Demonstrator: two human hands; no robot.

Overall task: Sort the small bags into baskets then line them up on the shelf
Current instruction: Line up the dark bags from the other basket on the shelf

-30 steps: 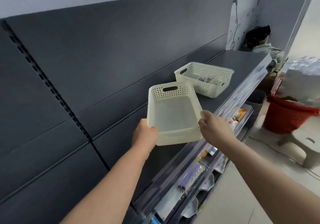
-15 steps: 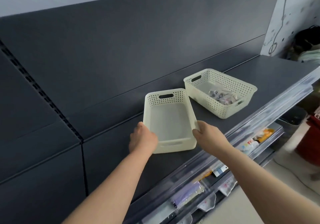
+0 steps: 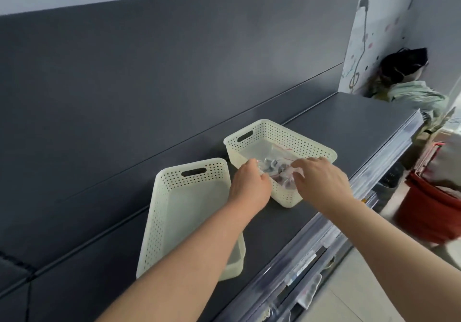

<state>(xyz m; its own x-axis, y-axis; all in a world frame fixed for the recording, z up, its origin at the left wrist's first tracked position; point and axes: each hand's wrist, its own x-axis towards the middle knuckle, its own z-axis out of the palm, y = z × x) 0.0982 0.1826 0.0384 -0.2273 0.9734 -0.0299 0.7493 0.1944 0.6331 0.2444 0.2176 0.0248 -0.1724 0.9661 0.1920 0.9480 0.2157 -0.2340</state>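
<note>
Far basket [image 3: 296, 140] sits at 1 o'clock of empty basket [image 3: 155, 222] on shelf [image 3: 349, 122], small bags [image 3: 274, 168] in its near end w/ L hand [image 3: 249, 184] fingers curled, pinching them, and R hand [image 3: 321, 179] fingers spread, tips on them.

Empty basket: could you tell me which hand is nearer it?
Left. The left hand hovers at the far right corner of the empty basket; the right hand is farther right, over the other basket.
</note>
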